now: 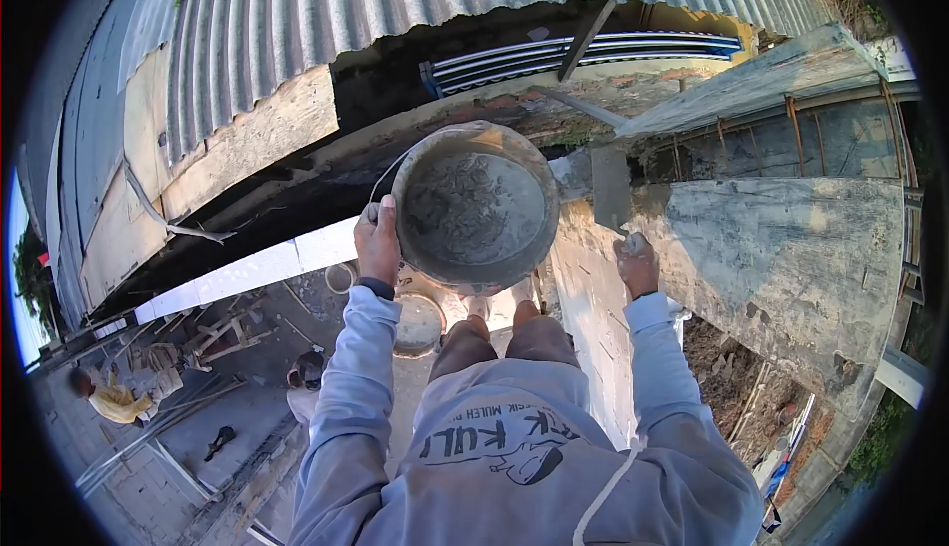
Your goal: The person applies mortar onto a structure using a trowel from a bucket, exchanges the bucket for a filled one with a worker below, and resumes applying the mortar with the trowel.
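Observation:
My left hand (377, 242) is closed on the left rim of a round bucket (484, 274). Grey wet mortar (474, 205) lies inside it, rough on the left and smoother on the right. The bucket's thin wire handle leans to the left. Off to the right, my right hand (639, 266) is wrapped round the handle of a trowel (611, 185). The flat, mortar-grey blade points away from me, beside the wall top and apart from the bucket.
Corrugated roofing (395, 2) overhangs the far side. Wooden formwork boards (781, 259) with upright rebar stand at right. Far below, a person in yellow (119, 400) and another person (306, 388) are near lumber. Another round container (419, 324) sits below, near my legs.

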### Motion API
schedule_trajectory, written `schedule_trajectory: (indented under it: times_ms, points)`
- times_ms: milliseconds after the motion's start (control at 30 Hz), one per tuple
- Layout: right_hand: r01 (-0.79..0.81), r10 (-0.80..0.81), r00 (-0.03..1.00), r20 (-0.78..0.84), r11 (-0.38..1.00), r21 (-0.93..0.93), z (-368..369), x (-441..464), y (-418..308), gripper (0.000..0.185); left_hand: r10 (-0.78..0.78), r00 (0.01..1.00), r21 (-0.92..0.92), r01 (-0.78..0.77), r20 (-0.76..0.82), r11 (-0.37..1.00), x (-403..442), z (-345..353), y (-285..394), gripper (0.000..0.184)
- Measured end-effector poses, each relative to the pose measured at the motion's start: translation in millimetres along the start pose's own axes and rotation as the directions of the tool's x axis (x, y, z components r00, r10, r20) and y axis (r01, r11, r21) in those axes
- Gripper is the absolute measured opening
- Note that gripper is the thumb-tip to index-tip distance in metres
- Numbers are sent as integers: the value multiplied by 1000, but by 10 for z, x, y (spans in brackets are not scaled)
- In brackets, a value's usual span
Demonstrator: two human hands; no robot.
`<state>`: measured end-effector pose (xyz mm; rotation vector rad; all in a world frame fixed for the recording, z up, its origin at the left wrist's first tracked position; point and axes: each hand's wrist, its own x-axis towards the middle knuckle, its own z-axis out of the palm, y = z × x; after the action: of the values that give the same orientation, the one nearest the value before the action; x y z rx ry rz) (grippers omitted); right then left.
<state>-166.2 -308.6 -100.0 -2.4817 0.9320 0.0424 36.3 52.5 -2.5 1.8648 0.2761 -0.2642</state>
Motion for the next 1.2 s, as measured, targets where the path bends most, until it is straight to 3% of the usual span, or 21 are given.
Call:
schedule_trajectory:
  times_ms: [100,200,300,400,533,667,733,833,1067,1200]
  points:
    - [445,-451,892,-22,886,-131,-666,-233,-830,16,23,1000,-36,-23,-9,999,-5,32,-63,38]
    - [651,-609,755,243,653,-388,-844,-2,-1271,18,136,991,5,-136,-13,991,-92,133,-45,35]
    - [817,-615,575,540,397,-419,-805,179,-1619,18,127,992,-9,-127,6,992,-220,209,49,34]
    - [831,-608,550,572,466,-303,-385,85,-1595,21,97,995,88,-96,-7,991,-247,249,29,36]
    - [773,-571,582,579,609,-178,-51,-196,-1547,23,61,990,193,-35,-129,981,-263,255,-7,38]
    - [675,-533,662,527,730,-109,109,-478,-1699,32,91,989,254,-60,-114,965,-235,205,-48,38]
    - [595,-499,735,459,799,-83,180,-523,-1739,35,93,993,174,-80,-70,981,-268,195,-55,38]
    - [533,-449,758,473,844,-54,31,-545,-1677,39,88,996,0,-88,19,996,-321,233,-41,40]
    - [484,-394,764,511,874,-50,-192,-488,-1432,43,64,987,-92,-51,147,994,-301,284,28,37]
    - [468,-388,814,433,879,-92,-175,-485,-1271,50,45,989,-152,-23,142,988,-278,221,-3,36]
